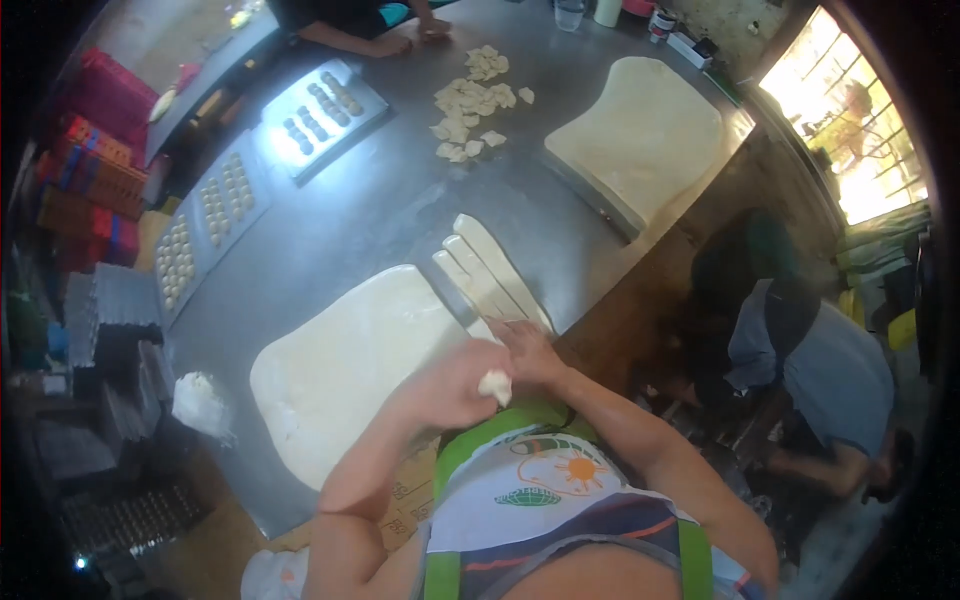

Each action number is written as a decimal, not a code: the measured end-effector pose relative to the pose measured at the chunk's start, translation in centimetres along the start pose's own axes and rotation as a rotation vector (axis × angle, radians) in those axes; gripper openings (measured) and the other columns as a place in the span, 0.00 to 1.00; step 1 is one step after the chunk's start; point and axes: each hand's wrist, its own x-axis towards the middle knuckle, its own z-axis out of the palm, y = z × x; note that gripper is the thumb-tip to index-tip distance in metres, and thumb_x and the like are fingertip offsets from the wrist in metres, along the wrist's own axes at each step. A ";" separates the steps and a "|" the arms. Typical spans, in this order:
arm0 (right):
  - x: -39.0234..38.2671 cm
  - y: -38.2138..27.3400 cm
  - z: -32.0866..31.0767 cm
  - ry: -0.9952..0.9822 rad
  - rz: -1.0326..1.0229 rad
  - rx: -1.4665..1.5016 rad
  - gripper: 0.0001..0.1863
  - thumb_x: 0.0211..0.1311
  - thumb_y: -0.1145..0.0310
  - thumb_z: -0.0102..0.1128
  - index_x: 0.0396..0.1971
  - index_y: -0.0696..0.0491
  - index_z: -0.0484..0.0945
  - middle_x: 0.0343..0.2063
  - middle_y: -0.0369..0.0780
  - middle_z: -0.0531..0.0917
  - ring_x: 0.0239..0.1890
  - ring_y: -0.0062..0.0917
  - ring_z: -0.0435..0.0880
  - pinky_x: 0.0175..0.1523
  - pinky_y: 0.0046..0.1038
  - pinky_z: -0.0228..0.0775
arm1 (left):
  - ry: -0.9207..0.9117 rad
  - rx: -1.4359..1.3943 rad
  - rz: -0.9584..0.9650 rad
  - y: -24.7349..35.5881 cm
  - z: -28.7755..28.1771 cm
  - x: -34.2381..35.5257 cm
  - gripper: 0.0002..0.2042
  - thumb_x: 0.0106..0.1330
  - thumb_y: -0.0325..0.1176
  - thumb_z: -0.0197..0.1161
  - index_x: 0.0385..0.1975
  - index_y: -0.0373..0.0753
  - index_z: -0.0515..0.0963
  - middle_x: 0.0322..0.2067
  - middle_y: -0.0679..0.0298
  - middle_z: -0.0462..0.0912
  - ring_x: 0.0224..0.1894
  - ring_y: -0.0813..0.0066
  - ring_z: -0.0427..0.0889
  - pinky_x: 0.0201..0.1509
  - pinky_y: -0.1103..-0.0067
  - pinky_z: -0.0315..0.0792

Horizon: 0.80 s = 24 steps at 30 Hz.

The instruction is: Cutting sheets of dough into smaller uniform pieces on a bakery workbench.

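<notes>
Close to my body at the table's near edge, my left hand (455, 388) is closed around a lump of pale dough (494, 385), which bulges out of the fist on the right. Just beyond it, my right hand (528, 350) reaches to the near ends of several long dough strips (485, 270). Its fingers are partly hidden behind my left hand, so their grip does not show clearly. The strips lie side by side, pointing away from me. To their left spreads a large, flat dough sheet (345, 365), partly covered by my left forearm.
A thick dough slab (645, 130) and scattered dough pieces (470, 105) lie on the metal table (370, 215). Trays (325, 115) of small dough balls line the far left. White flour (200, 405) sits at the left edge. Someone's hands (395, 45) rest opposite; another person (810, 360) bends at right.
</notes>
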 end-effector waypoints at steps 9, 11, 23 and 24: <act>3.7 -6.5 0.0 0.001 -0.112 0.184 0.19 0.45 0.76 0.64 0.43 0.53 0.79 0.33 0.43 0.84 0.37 0.41 0.84 0.42 0.37 0.75 | 0.691 0.086 -0.125 13.9 -4.4 -17.9 0.07 0.45 0.20 0.59 0.20 0.40 0.70 0.23 0.66 0.77 0.28 0.70 0.76 0.55 0.59 0.73; 4.9 -7.0 1.3 0.005 -0.192 0.103 0.20 0.44 0.75 0.64 0.43 0.53 0.79 0.33 0.43 0.84 0.37 0.41 0.83 0.43 0.38 0.74 | 0.724 0.445 -0.525 13.2 -5.8 -21.2 0.06 0.46 0.21 0.60 0.19 0.37 0.70 0.23 0.63 0.77 0.31 0.64 0.76 0.52 0.63 0.74; -0.6 -12.0 11.0 -0.298 -0.195 0.642 0.15 0.69 0.64 0.52 0.45 0.59 0.80 0.39 0.48 0.83 0.45 0.36 0.83 0.55 0.33 0.72 | 0.594 -1.175 -0.457 -1.2 12.5 -19.6 0.28 0.73 0.54 0.52 0.64 0.42 0.62 0.63 0.58 0.66 0.65 0.61 0.67 0.64 0.65 0.68; -0.6 -11.0 10.8 -0.232 -0.097 0.508 0.14 0.68 0.64 0.52 0.42 0.58 0.81 0.38 0.47 0.83 0.43 0.34 0.83 0.51 0.34 0.74 | 0.577 -1.189 -0.449 -1.5 12.2 -20.6 0.28 0.73 0.54 0.52 0.64 0.42 0.62 0.63 0.58 0.66 0.65 0.61 0.67 0.64 0.65 0.68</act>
